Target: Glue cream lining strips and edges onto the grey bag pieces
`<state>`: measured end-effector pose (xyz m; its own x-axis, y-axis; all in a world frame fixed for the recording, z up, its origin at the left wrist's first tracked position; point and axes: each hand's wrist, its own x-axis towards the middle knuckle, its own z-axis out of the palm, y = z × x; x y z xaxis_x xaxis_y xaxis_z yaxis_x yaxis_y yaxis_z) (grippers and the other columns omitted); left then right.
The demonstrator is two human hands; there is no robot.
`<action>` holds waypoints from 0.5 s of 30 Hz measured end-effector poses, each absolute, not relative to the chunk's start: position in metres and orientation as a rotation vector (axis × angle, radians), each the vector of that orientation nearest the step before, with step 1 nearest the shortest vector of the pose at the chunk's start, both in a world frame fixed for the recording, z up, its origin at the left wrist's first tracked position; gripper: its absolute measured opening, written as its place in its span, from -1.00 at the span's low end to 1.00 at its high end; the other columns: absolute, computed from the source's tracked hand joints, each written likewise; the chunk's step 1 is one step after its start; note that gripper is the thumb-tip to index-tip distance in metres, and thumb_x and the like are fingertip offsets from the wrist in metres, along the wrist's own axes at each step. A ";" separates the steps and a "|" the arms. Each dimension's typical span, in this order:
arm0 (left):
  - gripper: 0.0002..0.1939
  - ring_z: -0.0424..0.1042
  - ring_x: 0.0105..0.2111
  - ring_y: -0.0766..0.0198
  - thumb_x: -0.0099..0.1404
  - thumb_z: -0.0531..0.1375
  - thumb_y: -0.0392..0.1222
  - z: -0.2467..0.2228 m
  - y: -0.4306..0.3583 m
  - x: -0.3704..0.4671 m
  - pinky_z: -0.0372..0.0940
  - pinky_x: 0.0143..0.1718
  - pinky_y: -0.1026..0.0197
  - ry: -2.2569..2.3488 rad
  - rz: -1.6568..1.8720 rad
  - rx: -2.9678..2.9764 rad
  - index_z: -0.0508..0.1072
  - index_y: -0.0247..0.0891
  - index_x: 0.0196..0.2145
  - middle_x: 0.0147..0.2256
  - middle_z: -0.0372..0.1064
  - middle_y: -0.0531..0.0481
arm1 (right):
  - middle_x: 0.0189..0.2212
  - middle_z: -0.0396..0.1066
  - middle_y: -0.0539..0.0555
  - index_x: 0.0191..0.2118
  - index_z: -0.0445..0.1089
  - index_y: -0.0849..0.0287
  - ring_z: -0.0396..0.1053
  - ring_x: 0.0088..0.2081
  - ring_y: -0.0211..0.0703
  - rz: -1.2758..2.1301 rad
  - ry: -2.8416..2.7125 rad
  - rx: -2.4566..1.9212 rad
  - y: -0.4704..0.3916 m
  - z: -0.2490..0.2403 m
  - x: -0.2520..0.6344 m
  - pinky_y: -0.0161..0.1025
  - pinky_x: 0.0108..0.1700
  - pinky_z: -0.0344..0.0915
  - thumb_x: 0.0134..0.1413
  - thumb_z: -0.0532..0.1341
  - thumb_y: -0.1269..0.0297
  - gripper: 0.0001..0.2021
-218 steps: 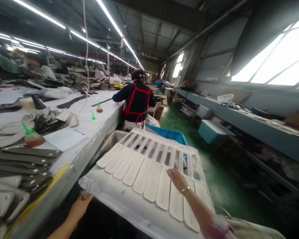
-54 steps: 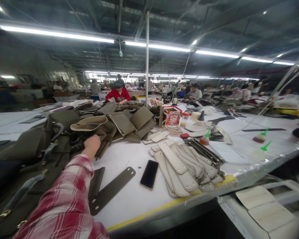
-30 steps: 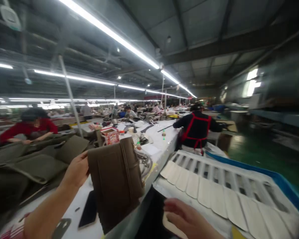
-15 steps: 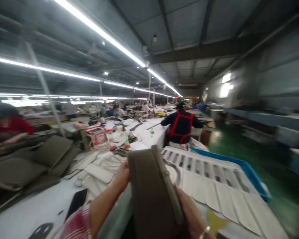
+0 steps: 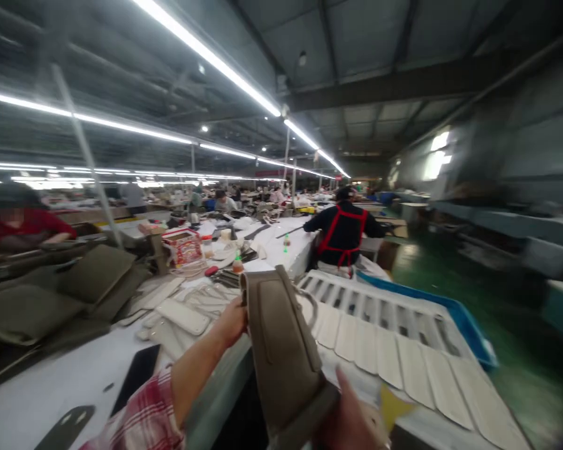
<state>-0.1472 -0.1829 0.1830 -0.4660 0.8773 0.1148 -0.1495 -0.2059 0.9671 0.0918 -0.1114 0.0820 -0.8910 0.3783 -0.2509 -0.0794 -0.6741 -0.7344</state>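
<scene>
A brown leather-like bag piece (image 5: 284, 331) stands tilted in front of me, its stitched panel facing up. My left hand (image 5: 231, 322) grips its upper left edge, fingers wrapped round it. Low on the other side, my right hand (image 5: 351, 415) is blurred, its thumb raised beside the lower right end of the piece; its other fingers are hard to make out. Pale strips (image 5: 182, 315) lie in a heap left of the piece. A dark phone-like slab (image 5: 136, 375) rests on the white table (image 5: 89, 369).
Olive-brown panels (image 5: 94, 281) are piled at the left near a person in red (image 5: 23, 225). A rack of pale flat pieces (image 5: 387, 359) and a blue tray (image 5: 469, 322) stand at the right. Another person with red apron straps (image 5: 342, 231) is ahead. A red-patterned box (image 5: 182, 247) sits on the table.
The brown piece has turned and tipped, showing its stitched panel. My right hand has moved down toward its lower end. The view has shifted slightly.
</scene>
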 end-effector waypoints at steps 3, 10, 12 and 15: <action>-0.82 0.39 -0.62 0.29 -0.13 0.21 -0.27 0.159 -0.176 -0.151 0.27 -0.61 0.31 1.350 1.640 0.902 0.43 -0.30 -0.45 -0.61 0.41 0.05 | -0.30 0.46 0.19 -0.21 0.43 0.22 0.37 -0.12 0.06 2.436 -1.091 -0.485 -0.108 0.100 0.097 -0.03 -0.04 0.20 -0.06 -0.14 -0.35 -0.26; -0.81 0.19 -0.81 0.34 -0.08 0.16 -0.19 0.127 -0.178 -0.141 0.10 -0.82 0.34 1.746 1.382 1.051 0.31 -0.26 -0.44 -0.76 0.21 0.16 | -0.22 0.44 0.13 -0.20 0.45 0.19 0.28 -0.06 0.00 1.678 -1.403 -0.495 -0.094 0.123 0.123 -0.08 0.08 0.06 -0.02 0.15 -0.06 -0.58; -0.73 0.21 -0.81 0.31 -0.07 0.17 -0.17 0.128 -0.177 -0.134 0.11 -0.83 0.32 1.790 1.260 1.134 0.35 -0.30 -0.35 -0.75 0.23 0.13 | -0.23 0.44 0.11 -0.22 0.46 0.18 0.28 -0.07 0.00 1.555 -1.528 -0.443 -0.094 0.134 0.130 -0.11 0.06 0.08 -0.04 0.21 0.09 -0.69; -0.68 0.20 -0.81 0.30 -0.07 0.19 -0.19 0.136 -0.168 -0.124 0.10 -0.83 0.32 1.783 1.127 1.248 0.40 -0.38 -0.32 -0.75 0.25 0.08 | -0.30 0.45 0.10 -0.19 0.45 0.21 0.33 -0.14 0.02 1.837 -1.508 -0.235 -0.087 0.147 0.139 -0.10 -0.06 0.21 -0.14 0.23 0.16 -0.65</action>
<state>-0.1236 -0.1683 0.1363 -0.3113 0.9490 -0.0493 0.3629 0.1666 0.9168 0.1390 -0.0871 0.1465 -0.7127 0.6337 0.3008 -0.4188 -0.0403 -0.9072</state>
